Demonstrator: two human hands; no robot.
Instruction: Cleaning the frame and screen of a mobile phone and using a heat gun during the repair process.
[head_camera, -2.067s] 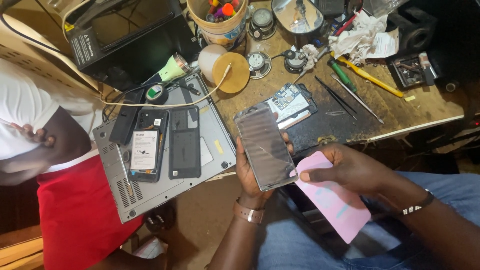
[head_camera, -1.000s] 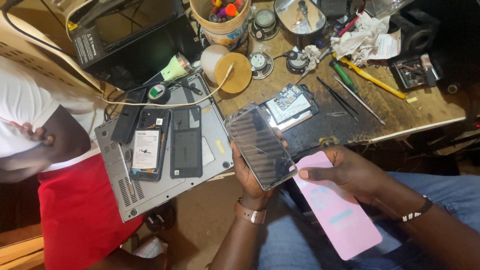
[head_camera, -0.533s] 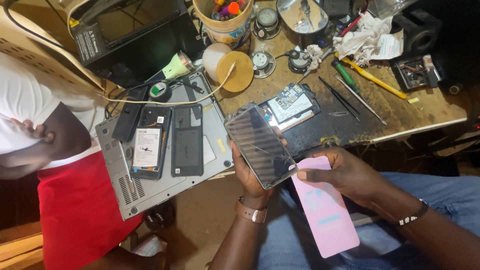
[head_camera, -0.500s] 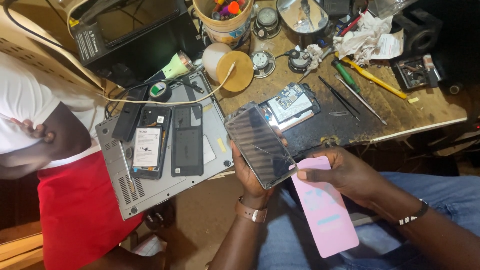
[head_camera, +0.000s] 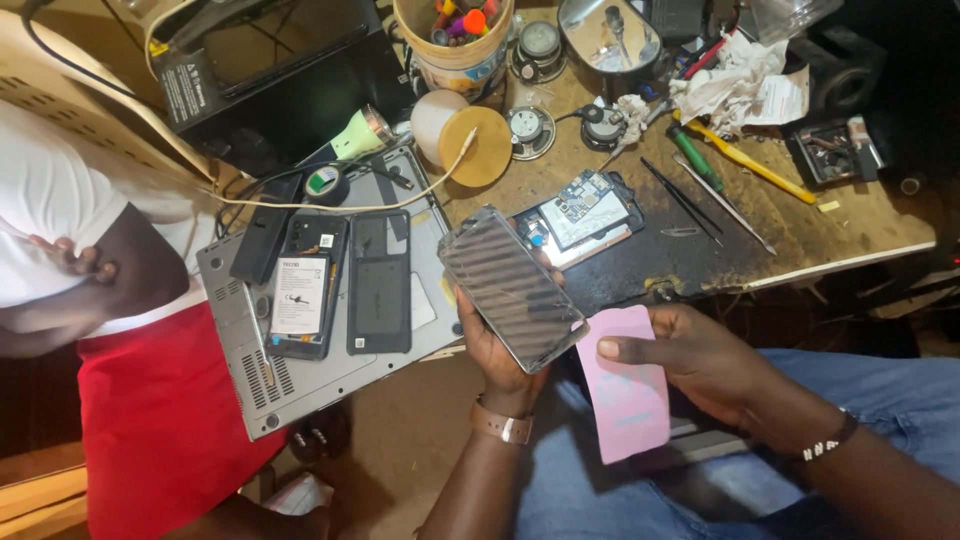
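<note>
Phone (head_camera: 512, 290) upright in left hand (head_camera: 500, 355) grip, right hand (head_camera: 700, 360) grip pinching pink sheet (head_camera: 626, 395) just beside

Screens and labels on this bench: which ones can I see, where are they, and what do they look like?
Phone screen: in the left hand, dark rectangle, striped glare.
Pink sheet: in the right hand, oblong.
White label: on the opened phone lying on the grey laptop.

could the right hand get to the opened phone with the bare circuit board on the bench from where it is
Probably yes. The right hand sits just below the opened phone and nothing stands between them, but it holds a pink sheet, so it would need to put that down or shift it first.
</note>
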